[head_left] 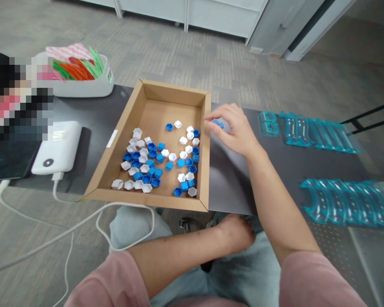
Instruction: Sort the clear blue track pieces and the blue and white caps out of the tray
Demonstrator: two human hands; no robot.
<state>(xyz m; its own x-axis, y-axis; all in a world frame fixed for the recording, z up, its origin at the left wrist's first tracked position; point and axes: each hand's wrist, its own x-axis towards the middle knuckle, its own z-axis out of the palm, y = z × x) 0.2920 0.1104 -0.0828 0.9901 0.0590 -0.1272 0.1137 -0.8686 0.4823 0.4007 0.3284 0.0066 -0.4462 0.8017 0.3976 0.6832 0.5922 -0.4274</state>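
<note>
My right hand [232, 128] is just right of the cardboard tray [205, 170], with thumb and forefinger curled together by its right rim. Small blue plastic pieces [218, 123] show inside the curl of that hand; the other fingers are mostly hidden. In the tray lie many small hexagonal cups, white [137, 133] and blue [169, 127], in a larger group at the left and a smaller one along the right wall. Below the table edge, my left hand [238, 234] rests over my lap, its fingers turned away from view.
Clear teal plastic trays [326, 132] and another ribbed set [348, 202] lie on the dark table [230, 183] at right. At left are a white power bank [57, 147], a black phone [13, 157] and a white basket [83, 88] of colourful strips. A white cable [83, 221] crosses the front.
</note>
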